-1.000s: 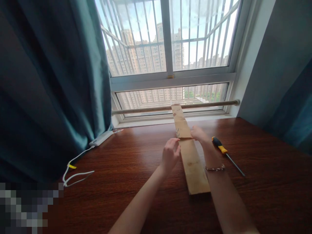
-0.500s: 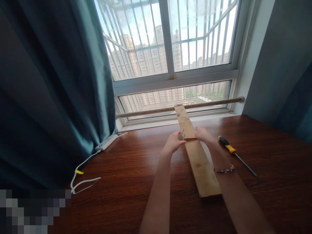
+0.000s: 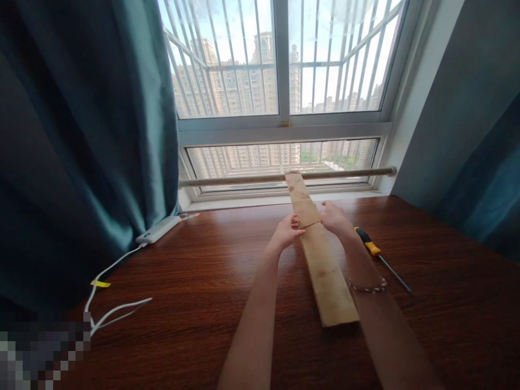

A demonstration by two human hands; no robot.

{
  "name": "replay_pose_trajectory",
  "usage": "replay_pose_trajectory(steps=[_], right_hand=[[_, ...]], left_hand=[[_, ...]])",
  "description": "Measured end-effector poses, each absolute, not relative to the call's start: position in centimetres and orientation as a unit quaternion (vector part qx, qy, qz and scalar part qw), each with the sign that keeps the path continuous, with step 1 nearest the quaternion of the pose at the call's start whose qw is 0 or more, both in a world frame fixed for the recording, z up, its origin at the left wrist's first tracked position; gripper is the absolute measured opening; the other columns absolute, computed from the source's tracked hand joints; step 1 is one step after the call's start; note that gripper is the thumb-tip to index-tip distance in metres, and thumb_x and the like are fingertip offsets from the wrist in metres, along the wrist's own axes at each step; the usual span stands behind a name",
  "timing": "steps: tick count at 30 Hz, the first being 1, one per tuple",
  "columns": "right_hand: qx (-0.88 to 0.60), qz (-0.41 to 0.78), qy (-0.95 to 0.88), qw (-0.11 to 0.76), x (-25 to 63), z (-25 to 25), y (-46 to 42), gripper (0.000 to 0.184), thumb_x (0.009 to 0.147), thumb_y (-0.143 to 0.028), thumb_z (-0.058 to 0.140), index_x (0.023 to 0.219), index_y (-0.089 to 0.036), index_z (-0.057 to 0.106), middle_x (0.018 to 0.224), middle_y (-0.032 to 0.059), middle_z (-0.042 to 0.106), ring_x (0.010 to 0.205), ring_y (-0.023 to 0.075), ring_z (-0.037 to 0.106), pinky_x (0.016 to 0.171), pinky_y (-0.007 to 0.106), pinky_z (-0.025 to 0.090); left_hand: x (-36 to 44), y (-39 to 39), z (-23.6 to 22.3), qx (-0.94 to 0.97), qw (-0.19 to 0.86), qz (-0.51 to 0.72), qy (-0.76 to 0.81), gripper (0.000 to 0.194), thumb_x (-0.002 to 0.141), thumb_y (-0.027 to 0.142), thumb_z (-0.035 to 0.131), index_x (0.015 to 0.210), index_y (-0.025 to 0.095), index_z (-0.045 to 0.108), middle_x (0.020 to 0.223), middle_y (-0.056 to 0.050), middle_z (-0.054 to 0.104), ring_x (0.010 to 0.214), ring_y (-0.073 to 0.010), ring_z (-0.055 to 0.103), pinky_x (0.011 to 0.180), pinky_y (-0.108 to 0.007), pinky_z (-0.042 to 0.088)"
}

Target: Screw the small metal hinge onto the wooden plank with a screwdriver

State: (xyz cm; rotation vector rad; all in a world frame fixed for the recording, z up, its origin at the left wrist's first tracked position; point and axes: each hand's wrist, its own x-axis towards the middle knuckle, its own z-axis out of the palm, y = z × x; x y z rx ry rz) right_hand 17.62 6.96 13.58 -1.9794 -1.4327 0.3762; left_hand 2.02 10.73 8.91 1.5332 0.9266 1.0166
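Note:
A long tan board (image 3: 329, 276), apparently wood, runs away from me over the table. Across it, a seam divides the near length from a stained far section (image 3: 304, 210), whose far end reaches up to the rail by the window. At the seam, my left hand (image 3: 286, 232) holds the left edge, thumb and fingers closed around it. On the opposite edge my right hand (image 3: 335, 218) is curled, its fingertips partly hidden against the board. A screwdriver (image 3: 371, 246) with a black and yellow handle lies right of my right forearm.
The brown wooden table (image 3: 195, 325) meets a window sill at the back. A metal rail (image 3: 244, 180) crosses before the barred window. At left, a white power strip (image 3: 158, 230) and its cable lie beside a dark curtain (image 3: 134, 108). A wall (image 3: 430, 108) rises at right.
My view has shifted slightly, so the table and the things on it appear further left. Both hands stay at the seam of the board, with little visible movement relative to it.

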Motion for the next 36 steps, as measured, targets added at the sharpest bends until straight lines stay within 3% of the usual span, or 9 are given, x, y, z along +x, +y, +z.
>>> replay_pose_trajectory(steps=[6,13,15,18,22,27,36], right_hand=[[-0.628,0.333,-0.535,0.456,16.1,14.9,6.1,0.035,0.085,-0.010,0.040,0.119,-0.015,0.047,0.101,0.0098,0.068,0.075,0.0134,0.065,0.063,0.022,0.048],[-0.530,0.485,-0.509,0.474,15.8,13.3,7.0,0.022,0.081,-0.011,0.048,0.102,-0.015,0.053,0.102,0.0088,0.069,0.072,0.0118,0.065,0.063,0.023,0.050],[-0.525,0.463,-0.502,0.507,16.1,11.6,8.3,0.020,0.081,-0.013,0.048,0.100,-0.015,0.055,0.093,0.0089,0.071,0.067,0.0120,0.065,0.060,0.023,0.050],[-0.547,0.329,-0.561,0.528,16.4,8.6,10.2,0.021,0.081,-0.019,0.048,0.096,-0.013,0.061,0.082,0.0075,0.072,0.061,0.0129,0.064,0.055,0.023,0.049],[-0.581,0.188,-0.604,0.512,16.5,5.8,11.5,0.018,0.077,-0.026,0.055,0.082,-0.016,0.070,0.077,0.0065,0.071,0.066,0.0157,0.063,0.063,0.026,0.049],[-0.598,0.129,-0.619,0.492,16.5,4.9,11.8,0.017,0.074,-0.027,0.061,0.081,-0.020,0.074,0.082,0.0049,0.071,0.072,0.0178,0.062,0.068,0.027,0.046],[-0.606,0.099,-0.635,0.470,16.4,5.0,11.6,0.019,0.078,-0.028,0.059,0.088,-0.023,0.075,0.077,0.0027,0.067,0.066,0.0140,0.058,0.062,0.023,0.042]], left_hand=[[1.8,10.1,9.3,0.473,0.615,0.474,0.415,0.064,0.045,0.011,0.085,0.103,0.015,0.056,0.083,-0.006,0.066,0.078,-0.0176,0.062,0.080,-0.035,0.046],[1.8,10.5,8.3,0.395,0.694,0.463,0.384,0.026,0.054,0.006,0.079,0.070,0.011,0.059,0.069,-0.005,0.065,0.066,-0.0123,0.061,0.071,-0.028,0.047],[1.8,10.8,7.8,0.367,0.710,0.467,0.378,0.026,0.054,0.004,0.078,0.072,0.011,0.061,0.069,-0.005,0.065,0.062,-0.0112,0.060,0.067,-0.026,0.047],[1.7,11.2,7.0,0.331,0.728,0.467,0.377,0.025,0.058,0.002,0.074,0.078,0.012,0.062,0.070,-0.005,0.066,0.057,-0.0098,0.058,0.062,-0.024,0.048],[1.7,11.7,6.0,0.281,0.755,0.455,0.380,0.012,0.069,0.010,0.070,0.076,0.012,0.060,0.061,-0.002,0.060,0.052,-0.0091,0.056,0.058,-0.023,0.048],[2.0,12.2,4.7,0.248,0.760,0.454,0.393,0.009,0.077,0.020,0.064,0.077,0.013,0.058,0.061,-0.002,0.058,0.053,-0.0110,0.057,0.056,-0.023,0.046],[2.6,12.0,4.4,0.248,0.747,0.457,0.414,0.007,0.078,0.021,0.061,0.078,0.015,0.058,0.065,-0.001,0.060,0.054,-0.0109,0.058,0.052,-0.022,0.043]])
